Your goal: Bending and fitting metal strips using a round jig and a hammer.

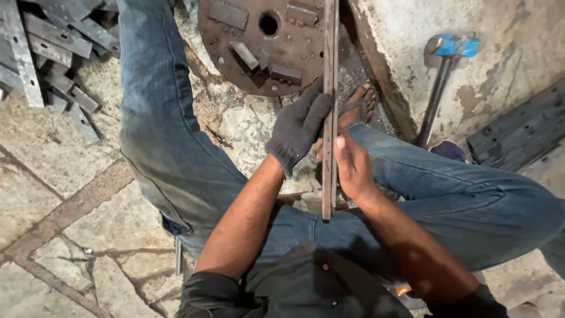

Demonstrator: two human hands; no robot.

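Both forearms reach down over denim-clad knees; left hand (299, 126), gloved in dark knit, curls its fingers around a long rusty metal strip (329, 88), and just right of them the bare right hand (353, 168) grips the same strip lower down, thumb pressed along it

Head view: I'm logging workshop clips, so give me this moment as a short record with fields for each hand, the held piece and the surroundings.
left hand: left hand in a dark knit glove, grip closed on the upper part of the metal bar
right hand: bare right hand, grip on the bar lower down
held piece: long, narrow rusty metal bar, running up the picture over the round plate
round plate: rusty round plate with a hole and small blocks on it
hammer: hammer with blue on its head, leaning at the wall
stock: grey metal strips piled top left
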